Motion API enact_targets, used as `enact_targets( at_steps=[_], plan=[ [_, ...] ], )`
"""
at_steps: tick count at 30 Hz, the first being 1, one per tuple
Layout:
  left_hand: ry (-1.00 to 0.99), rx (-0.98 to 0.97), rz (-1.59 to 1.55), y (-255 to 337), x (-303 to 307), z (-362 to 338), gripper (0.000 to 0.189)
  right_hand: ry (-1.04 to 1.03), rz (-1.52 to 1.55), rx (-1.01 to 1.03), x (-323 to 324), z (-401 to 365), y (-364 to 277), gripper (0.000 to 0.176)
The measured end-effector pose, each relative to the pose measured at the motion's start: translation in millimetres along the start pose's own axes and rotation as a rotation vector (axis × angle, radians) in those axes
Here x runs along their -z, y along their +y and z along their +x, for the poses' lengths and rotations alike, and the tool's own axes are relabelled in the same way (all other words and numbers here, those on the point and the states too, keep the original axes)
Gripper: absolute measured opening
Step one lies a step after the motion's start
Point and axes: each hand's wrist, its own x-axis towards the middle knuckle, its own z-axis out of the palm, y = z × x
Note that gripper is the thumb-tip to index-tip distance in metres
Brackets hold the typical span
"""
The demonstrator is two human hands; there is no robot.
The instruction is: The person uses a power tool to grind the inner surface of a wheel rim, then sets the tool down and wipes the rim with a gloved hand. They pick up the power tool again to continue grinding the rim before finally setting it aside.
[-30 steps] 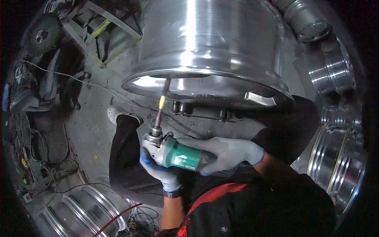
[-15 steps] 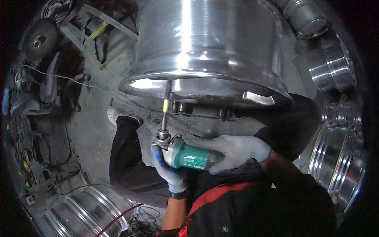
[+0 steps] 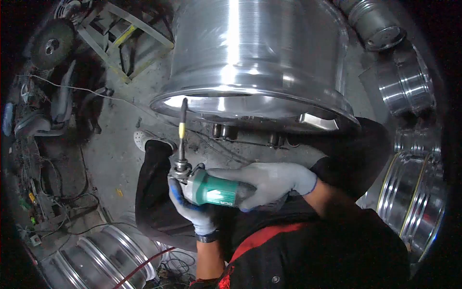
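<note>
a gloved left hand (image 3: pixel 191 210) grips a green grinder (image 3: pixel 215 190) by its head, right hand (image 3: pixel 275 181) clasped round its body, shaft (image 3: pixel 182 129) toward a silver wheel (image 3: pixel 269 48).

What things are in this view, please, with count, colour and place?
large rim: one, silver, top centre
power tool: one, green and grey, in both hands
rod: one, dark with yellow band, on the tool's head
smaller rims: several, silver, right edge and lower left
metal frame: one, grey and yellow, upper left
disc: one, dark, far upper left
red hose: one, lower left
dark clutter: uncountable, left edge
light shoe: one, left of centre
left hand: one, grey-blue glove, tool's head
right hand: one, grey-blue glove, tool's body
</note>
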Motion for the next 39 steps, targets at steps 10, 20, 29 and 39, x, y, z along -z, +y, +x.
enact_targets(
  at_steps=[10, 20, 29, 39],
  plan=[
    [0.007, -0.067, 0.177, 0.4, -1.5, -0.9, 0.051, 0.051, -0.070, 0.051, -2.4, -6.8, -5.7, 0.104],
    [-0.103, 0.021, 0.290, -64.0, 35.6, -8.0, 0.058, 0.175, -0.065, -0.188, -18.1, -54.7, -11.7, 0.102],
    [-0.141, -0.156, 0.378, -40.7, 33.9, 11.1, 0.050, 0.174, -0.151, -0.023, -25.4, -17.0, 9.0, 0.106],
    [-0.042, -0.177, 0.161, 3.6, 28.1, 40.6, 0.054, 0.163, -0.179, 0.195, -7.6, 32.5, -19.1, 0.104]
  ],
)
